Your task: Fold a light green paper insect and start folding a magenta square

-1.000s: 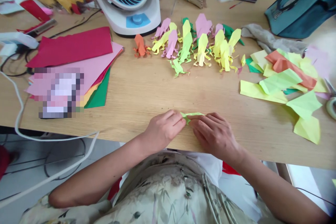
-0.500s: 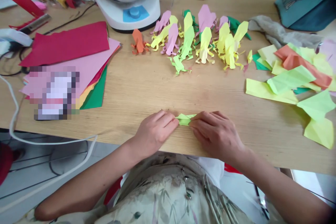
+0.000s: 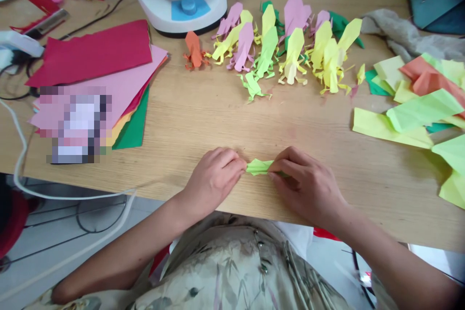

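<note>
A small piece of folded light green paper (image 3: 258,167) lies between my two hands, close to the table's front edge. My left hand (image 3: 215,174) pinches its left end with thumb and fingertips. On the opposite end, the fingers of my right hand (image 3: 308,181) are closed round the paper, covering that tip. Only the middle of the piece shows, with pointed creases along its upper and lower sides. Beyond the hands stand several folded paper figures, among them a small light green one (image 3: 251,86), an orange one (image 3: 194,51) and a pale yellow one (image 3: 292,58).
At left, coloured paper sheets (image 3: 94,58) lie under a blurred-out phone (image 3: 78,128). A white fan (image 3: 181,14) stands at the back. Loose green, yellow and orange papers (image 3: 421,111) cover the right side. A white cable (image 3: 65,197) crosses the front left edge.
My right hand has shifted slightly right and its fingers have changed their hold on the light green paper. More of the paper's middle shows. The whole view has shifted a little.
</note>
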`<state>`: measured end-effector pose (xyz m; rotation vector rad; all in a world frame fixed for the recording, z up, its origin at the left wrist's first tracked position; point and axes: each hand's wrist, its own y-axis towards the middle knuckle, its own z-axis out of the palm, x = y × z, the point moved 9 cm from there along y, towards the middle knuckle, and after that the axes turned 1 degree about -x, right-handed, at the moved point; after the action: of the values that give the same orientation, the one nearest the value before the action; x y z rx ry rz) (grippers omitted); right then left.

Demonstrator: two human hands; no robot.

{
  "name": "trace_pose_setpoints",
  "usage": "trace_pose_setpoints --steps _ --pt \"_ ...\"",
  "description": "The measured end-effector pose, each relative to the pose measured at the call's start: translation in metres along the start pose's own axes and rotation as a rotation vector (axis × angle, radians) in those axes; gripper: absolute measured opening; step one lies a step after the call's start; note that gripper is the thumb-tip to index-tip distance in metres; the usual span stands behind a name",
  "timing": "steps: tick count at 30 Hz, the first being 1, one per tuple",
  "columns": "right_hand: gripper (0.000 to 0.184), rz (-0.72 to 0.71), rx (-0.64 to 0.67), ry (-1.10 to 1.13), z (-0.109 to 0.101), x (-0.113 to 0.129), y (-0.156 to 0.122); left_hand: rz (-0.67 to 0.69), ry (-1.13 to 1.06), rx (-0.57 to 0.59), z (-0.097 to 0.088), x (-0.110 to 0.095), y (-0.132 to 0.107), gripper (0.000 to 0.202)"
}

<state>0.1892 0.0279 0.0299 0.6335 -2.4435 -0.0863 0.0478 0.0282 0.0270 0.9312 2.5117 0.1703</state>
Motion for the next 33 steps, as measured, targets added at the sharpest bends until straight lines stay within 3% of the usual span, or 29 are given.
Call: trace_pose_setpoints --steps 14,24,33 --pt "0.009 0.06 -0.015 0.04 0.001 -0.005 0.002 -0.012 -0.024 -0.011 -0.003 0.0 -0.001 0.02" --pt "0.006 0.087 -0.014 0.018 0.005 -0.004 0.003 -0.055 0.129 0.063 0.008 0.004 0.001 0.021" --pt "0.011 0.097 0.078 0.041 0.011 -0.005 0.008 -0.06 0.083 0.027 0.003 0.004 0.002 0.014"
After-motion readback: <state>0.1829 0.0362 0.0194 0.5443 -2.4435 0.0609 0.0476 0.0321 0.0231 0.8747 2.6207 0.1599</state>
